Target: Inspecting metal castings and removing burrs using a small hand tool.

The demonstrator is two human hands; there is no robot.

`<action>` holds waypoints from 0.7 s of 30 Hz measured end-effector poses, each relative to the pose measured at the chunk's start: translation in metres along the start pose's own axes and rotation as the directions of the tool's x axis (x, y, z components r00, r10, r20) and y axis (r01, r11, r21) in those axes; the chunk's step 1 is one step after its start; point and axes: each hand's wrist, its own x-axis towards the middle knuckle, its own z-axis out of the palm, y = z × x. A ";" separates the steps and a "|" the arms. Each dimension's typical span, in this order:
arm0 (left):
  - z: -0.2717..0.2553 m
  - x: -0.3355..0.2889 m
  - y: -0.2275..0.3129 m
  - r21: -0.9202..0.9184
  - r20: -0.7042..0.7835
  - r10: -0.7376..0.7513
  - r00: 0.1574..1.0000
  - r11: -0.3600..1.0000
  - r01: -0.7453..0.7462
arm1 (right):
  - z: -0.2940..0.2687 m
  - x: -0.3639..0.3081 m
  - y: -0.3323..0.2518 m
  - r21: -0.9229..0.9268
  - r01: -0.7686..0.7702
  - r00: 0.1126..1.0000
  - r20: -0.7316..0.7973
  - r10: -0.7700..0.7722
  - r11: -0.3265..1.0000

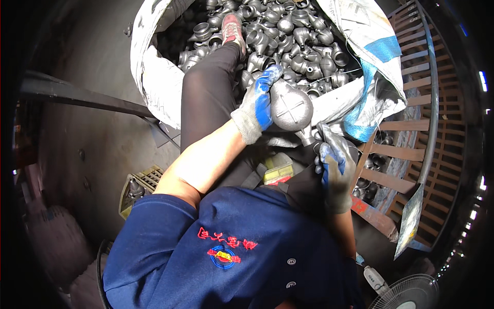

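My left hand (257, 105), in a grey glove with blue coating, grips a grey metal casting (292, 107) from its left side. The casting has a round, bulb-like body with a raised cross on it, and a narrow neck extends toward my right hand. My right hand (335, 167), gloved the same way, is curled close to the end of that neck. Its fingers are closed, but what they hold is too dark and covered to make out. Just beyond both hands lie many similar castings (285, 26), heaped in a large white woven sack (157, 85).
My leg (208, 92) reaches into the sack, with a red shoe (232, 30) on the castings. A blue strap (363, 100) hangs at the sack's right. Slatted metal racks (406, 126), a yellow crate (126, 198), a metal bar (85, 98) and a fan (411, 293) stand around.
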 end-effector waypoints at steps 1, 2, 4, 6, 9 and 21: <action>-0.001 0.000 0.000 -0.003 -0.006 0.002 1.000 1.000 -0.002 | 0.002 0.001 -0.003 -0.208 0.111 0.994 0.004 -0.113 0.972; -0.003 0.000 0.000 0.038 0.011 0.035 0.999 0.999 -0.036 | 0.003 0.006 -0.012 -0.481 0.396 0.913 0.112 -0.393 0.782; -0.003 -0.001 -0.001 0.135 0.010 0.081 0.997 0.987 -0.081 | 0.002 0.004 -0.014 -0.489 0.332 0.941 0.108 -0.321 0.807; 0.000 -0.002 0.000 0.138 -0.008 0.087 0.996 0.987 -0.085 | 0.003 0.003 -0.016 -0.498 0.264 0.964 0.101 -0.248 0.826; -0.001 -0.002 -0.001 0.183 -0.024 0.113 0.993 0.977 -0.107 | 0.005 0.004 -0.020 -0.511 0.188 0.981 0.054 -0.188 0.839; -0.017 0.008 -0.005 0.231 -0.056 0.124 0.991 0.967 -0.108 | 0.005 0.002 -0.011 -0.638 0.235 0.971 0.113 -0.212 0.733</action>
